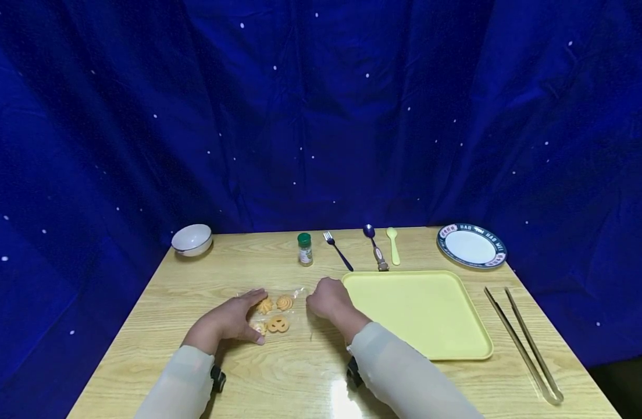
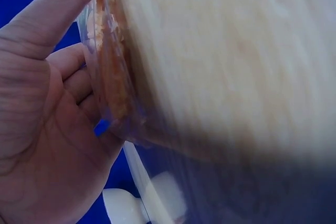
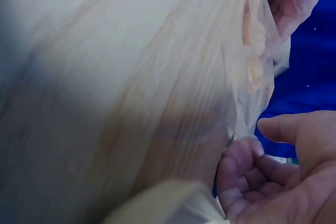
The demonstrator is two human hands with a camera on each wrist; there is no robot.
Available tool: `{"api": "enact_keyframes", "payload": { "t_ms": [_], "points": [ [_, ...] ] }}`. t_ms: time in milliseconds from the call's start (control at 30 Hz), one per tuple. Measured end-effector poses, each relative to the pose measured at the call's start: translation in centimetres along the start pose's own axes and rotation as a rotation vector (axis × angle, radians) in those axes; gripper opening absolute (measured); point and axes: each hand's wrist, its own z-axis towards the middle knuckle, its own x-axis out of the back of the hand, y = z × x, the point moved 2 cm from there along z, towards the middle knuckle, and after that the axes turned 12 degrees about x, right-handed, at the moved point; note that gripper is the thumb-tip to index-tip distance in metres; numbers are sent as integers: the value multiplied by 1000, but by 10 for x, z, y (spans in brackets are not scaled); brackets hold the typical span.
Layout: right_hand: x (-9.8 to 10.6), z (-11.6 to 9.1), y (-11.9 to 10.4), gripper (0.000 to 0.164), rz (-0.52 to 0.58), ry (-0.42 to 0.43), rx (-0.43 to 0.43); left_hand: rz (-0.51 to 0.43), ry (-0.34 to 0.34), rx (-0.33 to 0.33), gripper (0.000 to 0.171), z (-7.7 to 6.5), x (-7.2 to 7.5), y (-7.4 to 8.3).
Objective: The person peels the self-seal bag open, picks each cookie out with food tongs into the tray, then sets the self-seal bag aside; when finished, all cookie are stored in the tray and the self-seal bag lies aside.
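Four swirled or pretzel-shaped biscuits (image 1: 284, 302) in crinkled clear plastic (image 1: 298, 293), left hand (image 1: 232, 318) wide, right hand (image 1: 329, 298) curled, hold unclear.

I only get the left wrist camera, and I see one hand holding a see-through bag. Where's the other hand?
Observer: The head view shows the right hand by the right end of the clear bag.
Child: My treats look all blurry! What shape are they?
Observer: From above, one is a pretzel-shaped biscuit.
Child: Yum! Is there anything big for picking stuff up?
Observer: Yes, metal tongs lie to the right of the yellow tray.
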Motion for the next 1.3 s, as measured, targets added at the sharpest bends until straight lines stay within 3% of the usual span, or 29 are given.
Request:
{"api": "enact_keyframes", "payload": {
  "t_ms": [100,233,400,567,900,1100,1300],
  "points": [
    [6,-1,1,34,-25,11,30,5,-3,2,112,-1,1,1],
    [13,-2,0,19,-16,35,159,7,-7,4,112,-2,2,2],
    [16,-6,-1,25,33,-40,296,-2,-15,6,113,-1,1,1],
    [13,-7,1,28,-71,-101,397,-9,-8,5,114,0,0,-1],
    [8,-11,5,52,-231,-245,414,10,1,-6,113,2,-1,-1],
    [7,-10,6,39,-259,-260,428,13,-2,-4,112,1,-1,2],
    [4,-10,7,38,-249,-267,427,7,-6,10,114,-1,0,2]
  ]
}}
